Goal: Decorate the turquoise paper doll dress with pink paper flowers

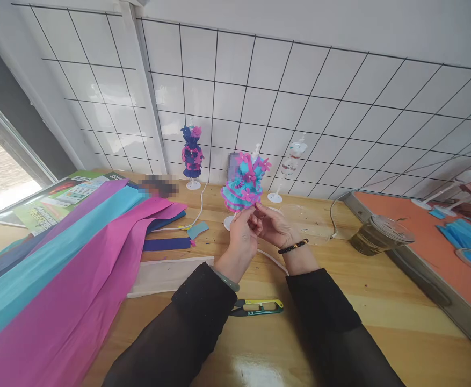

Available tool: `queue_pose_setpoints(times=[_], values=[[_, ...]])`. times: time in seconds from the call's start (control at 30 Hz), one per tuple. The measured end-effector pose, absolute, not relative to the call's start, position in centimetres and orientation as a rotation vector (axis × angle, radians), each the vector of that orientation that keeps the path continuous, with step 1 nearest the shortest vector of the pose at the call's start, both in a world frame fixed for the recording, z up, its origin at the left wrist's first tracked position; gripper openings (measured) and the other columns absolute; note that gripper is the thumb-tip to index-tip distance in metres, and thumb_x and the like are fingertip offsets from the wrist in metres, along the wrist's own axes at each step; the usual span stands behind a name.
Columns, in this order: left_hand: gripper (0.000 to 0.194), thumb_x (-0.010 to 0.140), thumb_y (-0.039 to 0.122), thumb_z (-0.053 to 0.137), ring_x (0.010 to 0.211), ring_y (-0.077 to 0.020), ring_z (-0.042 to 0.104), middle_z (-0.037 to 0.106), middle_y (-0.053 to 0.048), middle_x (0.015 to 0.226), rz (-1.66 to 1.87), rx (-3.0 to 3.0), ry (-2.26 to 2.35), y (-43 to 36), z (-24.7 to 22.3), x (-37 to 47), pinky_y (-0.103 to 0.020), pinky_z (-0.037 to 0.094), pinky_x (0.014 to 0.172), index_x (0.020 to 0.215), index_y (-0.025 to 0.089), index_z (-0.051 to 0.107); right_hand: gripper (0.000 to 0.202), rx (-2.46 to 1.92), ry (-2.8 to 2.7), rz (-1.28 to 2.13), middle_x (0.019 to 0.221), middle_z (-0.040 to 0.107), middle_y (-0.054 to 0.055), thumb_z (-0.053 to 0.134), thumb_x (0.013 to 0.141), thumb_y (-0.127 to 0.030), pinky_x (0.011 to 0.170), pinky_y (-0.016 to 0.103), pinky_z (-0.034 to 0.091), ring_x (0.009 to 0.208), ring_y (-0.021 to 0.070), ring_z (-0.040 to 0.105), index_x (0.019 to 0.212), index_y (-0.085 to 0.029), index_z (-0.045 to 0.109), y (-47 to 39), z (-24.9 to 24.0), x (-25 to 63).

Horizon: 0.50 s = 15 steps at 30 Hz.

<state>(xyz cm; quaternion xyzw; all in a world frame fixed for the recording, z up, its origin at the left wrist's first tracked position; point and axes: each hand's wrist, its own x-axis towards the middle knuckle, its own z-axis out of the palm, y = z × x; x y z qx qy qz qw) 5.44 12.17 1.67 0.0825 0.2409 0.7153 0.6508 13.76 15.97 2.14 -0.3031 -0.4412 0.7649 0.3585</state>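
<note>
A small dress form on a white stand wears a turquoise and pink crepe-paper dress [243, 185] with flowers and ruffles. My left hand [242, 232] is closed, its fingers curled at the dress's lower hem. Beside it, my right hand [276, 227] pinches at the same hem with thumb and forefinger, and the two hands' fingertips nearly meet. Exactly what lies between the fingertips is too small to make out. Thread snips [259, 307] with yellow and green handles lie on the table below my wrists.
Pink, turquoise and purple crepe paper [82, 258] spreads over the left side. Behind stand a navy-and-pink dressed form [192, 153] and a white one [294, 161]. A lidded plastic cup [374, 236] is right, by an orange tray [432, 242]. A white cable [273, 260] crosses the table.
</note>
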Motion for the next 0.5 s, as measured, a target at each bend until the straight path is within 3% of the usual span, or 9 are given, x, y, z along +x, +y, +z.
queue_pose_setpoints(times=[0.5], values=[[0.020, 0.059, 0.021, 0.068, 0.039, -0.0019, 0.039, 0.041, 0.008, 0.044, 1.633, 0.233, 0.548, 12.11, 1.80, 5.45, -0.016, 0.029, 0.042, 0.059, 0.014, 0.050, 0.024, -0.746, -1.106, 1.912, 0.053, 0.054, -0.005, 0.068, 0.068, -0.036, 0.048, 0.020, 0.039, 0.045, 0.0059, 0.044, 0.061, -0.018, 0.056, 15.91, 1.82, 13.65]])
